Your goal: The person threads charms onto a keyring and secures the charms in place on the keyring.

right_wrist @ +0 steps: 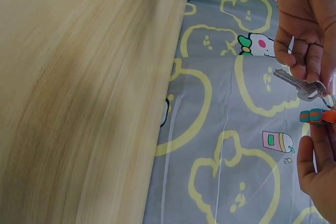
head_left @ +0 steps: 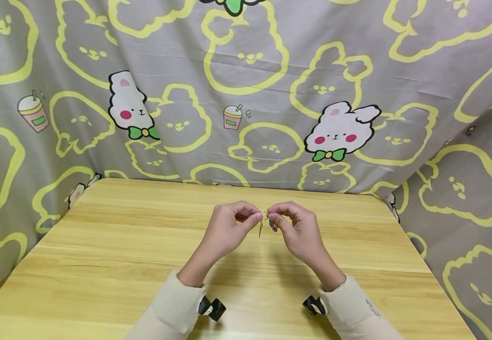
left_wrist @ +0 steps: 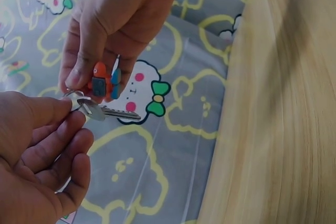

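Note:
A silver key [left_wrist: 113, 112] and a small orange and blue figure charm [left_wrist: 100, 86] hang from a thin metal key ring [right_wrist: 321, 97], up off the table. My left hand [head_left: 228, 226] pinches the ring between thumb and forefinger, close by the key's head. Opposite it, my right hand [head_left: 298, 229] pinches the ring on the charm's side. The two sets of fingertips nearly meet. Part of the ring is hidden by the fingers. In the right wrist view the key [right_wrist: 299, 84] points away from the ring, with the charm [right_wrist: 315, 115] just below.
Beneath both hands lies a light wooden table [head_left: 122, 264]. A grey curtain [head_left: 177, 56] with yellow outlines and white cartoon animals hangs behind the table and along its sides. Black wrist mounts [head_left: 212, 309] stick out from the pale sleeves [head_left: 171, 302].

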Motion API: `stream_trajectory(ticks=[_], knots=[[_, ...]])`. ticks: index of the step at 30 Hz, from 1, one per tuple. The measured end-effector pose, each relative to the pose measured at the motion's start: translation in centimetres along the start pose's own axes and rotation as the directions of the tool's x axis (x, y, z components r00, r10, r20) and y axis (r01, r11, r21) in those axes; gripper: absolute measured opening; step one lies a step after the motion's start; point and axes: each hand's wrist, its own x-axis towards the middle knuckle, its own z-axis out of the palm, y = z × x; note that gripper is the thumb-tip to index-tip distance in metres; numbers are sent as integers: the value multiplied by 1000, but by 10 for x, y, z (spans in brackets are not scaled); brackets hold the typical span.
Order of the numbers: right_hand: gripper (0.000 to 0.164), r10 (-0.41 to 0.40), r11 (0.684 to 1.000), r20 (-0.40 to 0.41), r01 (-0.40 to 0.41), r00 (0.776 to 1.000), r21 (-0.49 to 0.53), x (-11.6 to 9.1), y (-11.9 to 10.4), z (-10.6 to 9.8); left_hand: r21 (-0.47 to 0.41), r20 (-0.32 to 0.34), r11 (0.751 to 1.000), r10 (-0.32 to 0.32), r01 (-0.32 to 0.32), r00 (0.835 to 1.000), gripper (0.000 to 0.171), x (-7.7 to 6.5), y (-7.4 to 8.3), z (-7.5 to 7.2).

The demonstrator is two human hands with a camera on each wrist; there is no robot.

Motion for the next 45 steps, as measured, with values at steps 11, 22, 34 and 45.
stream_trajectory(ticks=[11,22,34,45], knots=[[6,2,998,38,1,999,-69,1,-1,-2,130,31,974,184,-186,982,10,1,1,-3],[16,-313,883,199,361,929,-299,4,8,-10,159,172,959,205,-233,963,13,1,-3,-11],[15,-379,856,165,413,911,-312,3,6,-2,9,52,1000,14,-15,999,12,1,-7,3],[4,-266,926,74,276,961,-258,2,-3,-3,-91,66,996,4,2,998,11,0,-2,0]])
